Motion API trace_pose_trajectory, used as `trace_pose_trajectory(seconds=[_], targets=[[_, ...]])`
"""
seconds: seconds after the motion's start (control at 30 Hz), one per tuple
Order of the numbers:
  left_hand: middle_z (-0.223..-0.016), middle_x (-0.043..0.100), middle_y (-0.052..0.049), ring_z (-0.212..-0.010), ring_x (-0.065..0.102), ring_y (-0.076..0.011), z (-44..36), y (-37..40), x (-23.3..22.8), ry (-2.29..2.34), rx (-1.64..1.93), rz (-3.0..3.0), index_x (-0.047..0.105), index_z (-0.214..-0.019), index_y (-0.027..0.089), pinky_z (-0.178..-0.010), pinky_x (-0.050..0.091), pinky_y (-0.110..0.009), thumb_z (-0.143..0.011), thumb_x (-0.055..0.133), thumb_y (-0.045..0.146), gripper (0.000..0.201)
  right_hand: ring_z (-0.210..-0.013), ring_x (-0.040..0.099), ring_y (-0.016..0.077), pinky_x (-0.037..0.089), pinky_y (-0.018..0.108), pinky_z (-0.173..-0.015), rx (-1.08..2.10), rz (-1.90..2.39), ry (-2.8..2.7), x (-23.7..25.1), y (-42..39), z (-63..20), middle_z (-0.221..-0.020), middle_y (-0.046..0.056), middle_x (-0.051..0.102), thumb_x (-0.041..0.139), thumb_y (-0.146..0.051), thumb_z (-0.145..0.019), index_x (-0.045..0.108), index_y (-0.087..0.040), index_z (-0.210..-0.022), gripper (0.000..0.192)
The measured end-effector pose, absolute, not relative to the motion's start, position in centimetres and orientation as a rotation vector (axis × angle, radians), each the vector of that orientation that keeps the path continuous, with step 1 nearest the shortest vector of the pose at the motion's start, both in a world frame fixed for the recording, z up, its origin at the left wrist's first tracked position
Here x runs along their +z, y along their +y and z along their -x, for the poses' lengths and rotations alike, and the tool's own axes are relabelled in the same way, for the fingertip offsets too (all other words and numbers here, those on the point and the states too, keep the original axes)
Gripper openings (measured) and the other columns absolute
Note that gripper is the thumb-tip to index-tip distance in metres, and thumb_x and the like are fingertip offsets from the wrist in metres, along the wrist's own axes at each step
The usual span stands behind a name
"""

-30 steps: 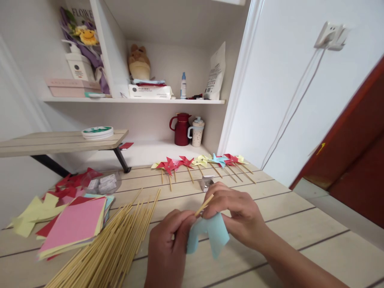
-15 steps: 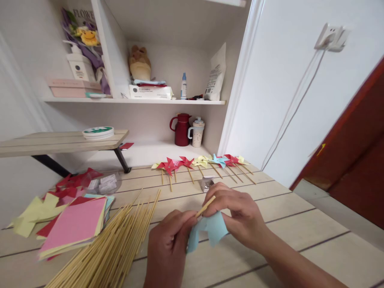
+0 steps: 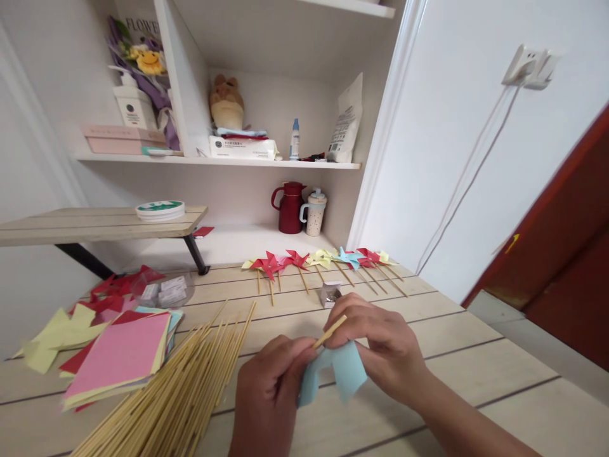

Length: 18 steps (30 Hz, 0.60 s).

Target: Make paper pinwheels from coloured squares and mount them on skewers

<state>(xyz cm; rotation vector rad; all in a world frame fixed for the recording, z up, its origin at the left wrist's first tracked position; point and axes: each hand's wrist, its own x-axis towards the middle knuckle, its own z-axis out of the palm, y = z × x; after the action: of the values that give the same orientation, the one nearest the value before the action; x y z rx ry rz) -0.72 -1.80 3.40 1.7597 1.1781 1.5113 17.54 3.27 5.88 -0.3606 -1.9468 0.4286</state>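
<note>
Over the table (image 3: 476,381), well short of its far edge, the left hand (image 3: 272,384) is narrowly pinching a thin stick (image 3: 332,330), while the right hand (image 3: 380,336) is gripping the blue paper (image 3: 351,373) where it meets the stick, probably to steady one against the other. Pinwheels (image 3: 270,264) are lying along the far edge, seemingly out of the way; loose sticks (image 3: 176,390) are fanning out beside the left hand, likely for easy reach.

Reads "FLOWE", cut off by the divider (image 3: 183,82), on pale surface (image 3: 143,26) behind bouquet (image 3: 148,62); too small on pump bottle (image 3: 136,108), white pack (image 3: 243,148), bag (image 3: 346,120).
</note>
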Motion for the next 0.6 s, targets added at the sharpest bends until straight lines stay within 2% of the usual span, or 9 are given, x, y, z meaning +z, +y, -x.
trace_pose_trajectory(seconds=[0.23,0.33,0.43,0.53,0.6], targets=[[-0.067,0.067,-0.001,-0.062,0.056,-0.0135,0.16,-2.02,3.98,1.120,1.514,-1.409,0.078,-0.077,0.024,-0.055,0.043,-0.020,-0.084,0.064,0.039,0.022,-0.074,0.065,0.0175,0.051,0.037,-0.074,0.381,0.333,-1.947,5.79,3.16,-17.29,-0.078,0.004,0.074,0.065,-0.005,-0.085,0.071,-0.020,-0.092,0.017],[-0.063,0.066,-0.001,-0.056,0.051,-0.0122,-0.10,-2.10,4.22,1.143,1.498,-1.280,0.077,-0.070,0.022,-0.046,0.036,-0.018,-0.080,0.068,0.043,0.025,-0.075,0.066,0.0178,0.050,0.037,-0.075,0.366,0.340,-1.964,5.86,3.16,-17.19,-0.077,0.003,0.074,0.065,-0.007,-0.085,0.071,-0.019,-0.091,0.015],[-0.059,0.060,0.000,-0.049,0.041,-0.0097,-0.15,-1.90,4.05,1.189,1.473,-1.182,0.077,-0.076,0.020,-0.039,0.027,-0.018,-0.077,0.069,0.048,0.030,-0.076,0.066,0.0183,0.050,0.037,-0.074,0.350,0.347,-1.976,5.96,3.28,-17.26,-0.078,0.003,0.074,0.064,-0.008,-0.087,0.071,-0.020,-0.092,0.015],[-0.053,0.047,0.005,-0.044,0.034,-0.0076,0.00,-1.44,3.58,1.117,1.442,-1.080,0.075,-0.088,0.021,-0.038,0.027,-0.017,-0.073,0.072,0.054,0.037,-0.076,0.065,0.0178,0.050,0.036,-0.073,0.382,0.352,-1.987,5.95,3.49,-17.41,-0.077,0.003,0.073,0.063,-0.009,-0.087,0.072,-0.021,-0.091,0.015],[-0.052,0.042,0.007,-0.043,0.032,-0.0065,0.14,-1.17,3.27,1.057,1.418,-1.039,0.072,-0.086,0.020,-0.039,0.027,-0.017,-0.072,0.072,0.056,0.039,-0.075,0.064,0.0174,0.051,0.034,-0.071,0.459,0.361,-1.969,5.86,3.60,-17.41,-0.076,0.003,0.072,0.064,-0.011,-0.087,0.073,-0.021,-0.090,0.014]])
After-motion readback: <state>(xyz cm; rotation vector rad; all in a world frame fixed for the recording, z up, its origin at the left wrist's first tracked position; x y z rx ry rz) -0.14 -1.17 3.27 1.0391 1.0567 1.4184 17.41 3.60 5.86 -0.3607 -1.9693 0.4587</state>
